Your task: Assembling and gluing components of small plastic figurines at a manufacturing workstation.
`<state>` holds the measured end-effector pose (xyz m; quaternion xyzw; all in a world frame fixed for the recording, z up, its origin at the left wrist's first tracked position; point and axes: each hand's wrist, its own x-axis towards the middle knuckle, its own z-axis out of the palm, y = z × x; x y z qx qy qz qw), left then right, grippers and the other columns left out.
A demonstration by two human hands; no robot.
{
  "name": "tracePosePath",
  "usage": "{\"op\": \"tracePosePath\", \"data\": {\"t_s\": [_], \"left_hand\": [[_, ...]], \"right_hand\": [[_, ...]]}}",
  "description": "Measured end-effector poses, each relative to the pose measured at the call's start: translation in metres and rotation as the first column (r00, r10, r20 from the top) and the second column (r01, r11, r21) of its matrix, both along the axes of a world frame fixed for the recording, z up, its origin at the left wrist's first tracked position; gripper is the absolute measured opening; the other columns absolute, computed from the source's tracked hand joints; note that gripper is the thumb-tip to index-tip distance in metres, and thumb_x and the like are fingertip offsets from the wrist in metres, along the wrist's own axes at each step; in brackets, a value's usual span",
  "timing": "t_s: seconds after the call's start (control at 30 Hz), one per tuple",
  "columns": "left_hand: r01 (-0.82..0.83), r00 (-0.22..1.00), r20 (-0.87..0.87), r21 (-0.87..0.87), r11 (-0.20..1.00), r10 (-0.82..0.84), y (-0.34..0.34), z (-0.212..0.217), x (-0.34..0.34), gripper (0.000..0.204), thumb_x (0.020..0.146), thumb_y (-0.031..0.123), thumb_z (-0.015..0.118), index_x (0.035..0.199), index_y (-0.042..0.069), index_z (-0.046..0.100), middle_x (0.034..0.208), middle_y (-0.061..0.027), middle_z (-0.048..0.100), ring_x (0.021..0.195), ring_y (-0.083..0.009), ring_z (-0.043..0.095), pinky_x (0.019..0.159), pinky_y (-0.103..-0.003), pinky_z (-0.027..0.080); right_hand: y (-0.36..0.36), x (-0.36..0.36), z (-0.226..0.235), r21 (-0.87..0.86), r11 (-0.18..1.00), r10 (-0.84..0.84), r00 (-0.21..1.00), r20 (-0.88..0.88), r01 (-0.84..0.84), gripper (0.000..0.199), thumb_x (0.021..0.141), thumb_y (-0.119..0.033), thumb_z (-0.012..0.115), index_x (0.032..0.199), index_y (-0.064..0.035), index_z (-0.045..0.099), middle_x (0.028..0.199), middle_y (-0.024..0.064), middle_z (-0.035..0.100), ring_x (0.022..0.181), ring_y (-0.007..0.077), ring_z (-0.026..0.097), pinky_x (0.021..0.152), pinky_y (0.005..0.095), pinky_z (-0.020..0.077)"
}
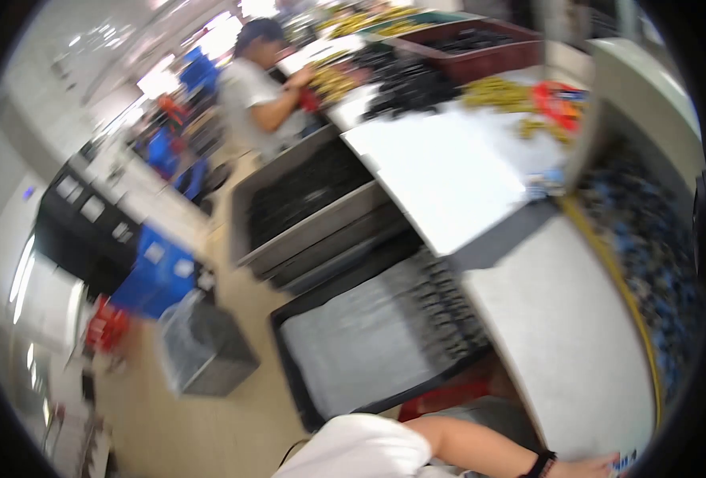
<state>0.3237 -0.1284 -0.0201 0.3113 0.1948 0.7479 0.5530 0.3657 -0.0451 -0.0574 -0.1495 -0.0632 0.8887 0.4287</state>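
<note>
in the head view everything is smeared by motion blur. only one hand (588,466) is seen, at the lower edge, cut off by the frame; which hand it is, and whether it is spread or closed, cannot be told. small blue-and-white pieces (624,460) lie at its fingertips on the white table (560,334). a black tray (369,342) sits below the table's edge. a co-worker (257,95) is seen far off.

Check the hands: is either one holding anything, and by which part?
Cannot be told. The right hand sits at the bottom edge by the white table, with something small and blue-white at its fingertips, too blurred and cropped to identify. The left hand is out of view.
</note>
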Motion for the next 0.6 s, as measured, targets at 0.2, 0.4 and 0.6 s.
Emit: {"op": "tracePosePath", "data": {"t_s": [0.2,0.4,0.6], "left_hand": [[0.135,0.969,0.238,-0.287,0.949,-0.066,-0.017,-0.017,0.000,0.031,0.089,0.018,0.040,0.117,0.005,0.034,0.073,0.0028,0.045,0.063,-0.0050,0.042,0.056,-0.019,0.038],[-0.046,0.998,0.023,-0.307,0.951,0.056,-0.028,-0.015,-0.024,0.047,0.086,0.036,0.045,0.108,-0.005,0.043,0.077,-0.0084,0.053,0.065,-0.0149,0.050,0.057,-0.026,0.041],[0.072,0.996,0.079,-0.379,0.922,-0.046,-0.014,0.000,-0.028,0.039,0.084,0.025,0.046,0.109,-0.004,0.041,0.074,-0.0065,0.049,0.060,-0.0129,0.045,0.052,-0.024,0.038]], "right_hand": [[0.009,0.092,0.025,0.433,0.787,-0.530,0.841,0.108,0.440,0.024,0.080,-0.027,0.052,0.091,-0.0062,0.053,0.070,0.0039,0.055,0.051,0.0084,0.043,0.044,0.0194,0.0366],[-0.002,0.061,0.017,0.373,0.806,-0.508,0.860,0.037,0.460,0.028,0.082,-0.029,0.050,0.088,-0.0019,0.053,0.075,0.0059,0.052,0.064,0.0116,0.047,0.054,0.0246,0.0376],[0.005,0.055,0.024,0.427,0.817,-0.526,0.803,0.279,0.387,0.036,0.080,-0.038,0.048,0.080,-0.0024,0.053,0.058,0.0046,0.042,0.056,0.0156,0.037,0.051,0.0288,0.0298]]}}
